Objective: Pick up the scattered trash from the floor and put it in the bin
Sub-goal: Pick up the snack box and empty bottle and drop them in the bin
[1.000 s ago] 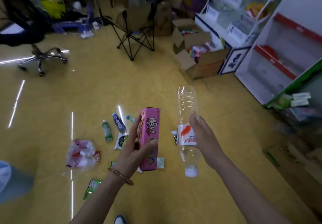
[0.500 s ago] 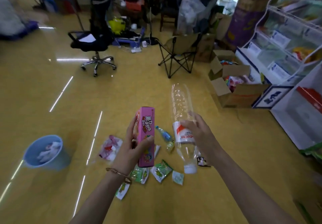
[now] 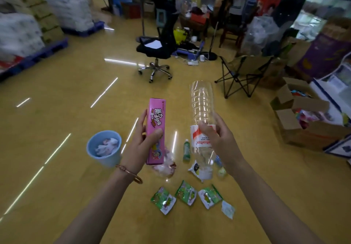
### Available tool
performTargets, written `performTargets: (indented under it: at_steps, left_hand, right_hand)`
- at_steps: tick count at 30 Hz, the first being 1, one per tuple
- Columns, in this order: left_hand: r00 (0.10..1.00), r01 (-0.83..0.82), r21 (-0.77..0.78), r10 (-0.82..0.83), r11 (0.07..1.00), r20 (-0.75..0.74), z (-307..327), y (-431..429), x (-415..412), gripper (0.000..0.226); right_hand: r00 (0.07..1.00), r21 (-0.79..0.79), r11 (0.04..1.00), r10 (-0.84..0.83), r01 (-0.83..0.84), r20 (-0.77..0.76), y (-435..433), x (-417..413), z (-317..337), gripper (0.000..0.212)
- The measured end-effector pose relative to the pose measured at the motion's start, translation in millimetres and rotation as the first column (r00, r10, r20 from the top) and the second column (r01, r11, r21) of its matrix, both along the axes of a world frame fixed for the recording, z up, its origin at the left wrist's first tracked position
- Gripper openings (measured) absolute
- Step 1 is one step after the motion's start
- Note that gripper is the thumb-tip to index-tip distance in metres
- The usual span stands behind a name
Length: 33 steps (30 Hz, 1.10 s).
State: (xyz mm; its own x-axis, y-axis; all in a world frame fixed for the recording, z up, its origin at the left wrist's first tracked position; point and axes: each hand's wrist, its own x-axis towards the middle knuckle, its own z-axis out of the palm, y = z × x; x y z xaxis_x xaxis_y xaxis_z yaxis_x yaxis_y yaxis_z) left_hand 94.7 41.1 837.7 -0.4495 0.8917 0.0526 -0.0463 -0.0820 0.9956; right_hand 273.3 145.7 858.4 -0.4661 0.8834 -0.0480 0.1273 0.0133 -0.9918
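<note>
Pink box (image 3: 155, 130): gripped upright by left hand (image 3: 140, 147)
Clear bottle (image 3: 202, 122): clasped cap-down by right hand (image 3: 220, 143)
Bin (image 3: 104, 149): left, on floor

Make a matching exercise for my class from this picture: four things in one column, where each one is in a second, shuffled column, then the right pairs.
Things
1. pink box
2. clear bottle
3. blue bin
4. green wrappers

Places
A. lying on the floor, nearest the person
B. held in the right hand, cap end down
C. standing on the floor, left of the left hand
D. held upright in the left hand

Pairs: 1-D, 2-B, 3-C, 4-A
</note>
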Motion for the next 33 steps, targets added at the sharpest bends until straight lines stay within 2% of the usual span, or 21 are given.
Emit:
performTargets:
  at_steps: [2, 6, 9, 14, 18, 20, 22, 29, 33]
  left_hand:
    - [0.995, -0.096, 0.005, 0.096, 0.995, 0.014, 3.9, -17.2, -29.4, 0.071]
    - [0.975, -0.217, 0.003, 0.217, 0.976, -0.052, 9.6, -54.1, -85.1, 0.088]
    - [0.957, -0.282, -0.003, 0.281, 0.959, -0.071, 8.6, -74.8, -120.9, 0.082]
    - [0.925, -0.376, -0.019, 0.375, 0.926, -0.055, 1.7, -90.5, -170.6, 0.084]
    - [0.890, -0.454, -0.052, 0.448, 0.890, -0.087, -5.7, -93.4, -217.1, 0.085]
    - [0.870, -0.489, -0.063, 0.481, 0.870, -0.110, -8.8, -91.1, -244.4, 0.081]
    - [0.861, -0.505, -0.074, 0.495, 0.860, -0.117, -11.1, -85.6, -273.6, 0.079]
    - [0.852, -0.522, -0.109, 0.512, 0.846, -0.109, 3.2, -48.2, -370.1, 0.080]
    - [0.835, -0.548, -0.097, 0.537, 0.831, -0.120, 11.7, -29.7, -414.6, 0.068]
  right_hand:
    - [0.999, 0.021, 0.999, 0.049, -0.049, 0.012, -8.6, -34.1, 1.3, 0.080]
    - [0.991, 0.021, 0.991, 0.134, -0.134, 0.003, -22.9, -99.7, 4.0, 0.076]
    - [0.978, 0.019, 0.978, 0.207, -0.207, 0.014, -30.8, -143.6, 4.4, 0.073]
    - [0.951, 0.008, 0.952, 0.307, -0.307, 0.026, -33.3, -206.7, 0.8, 0.060]
    - [0.929, 0.002, 0.929, 0.369, -0.369, 0.041, -23.8, -263.2, -3.2, 0.032]
    - [0.921, -0.003, 0.922, 0.386, -0.387, 0.044, -15.9, -294.6, -7.7, 0.027]
    - [0.912, -0.021, 0.912, 0.410, -0.410, 0.031, -5.8, -327.2, -12.4, 0.029]
    - [0.885, -0.049, 0.883, 0.466, -0.466, -0.021, 31.0, -442.9, -15.1, 0.057]
    - [0.873, -0.050, 0.871, 0.486, -0.488, -0.052, 47.8, -494.7, -13.1, 0.046]
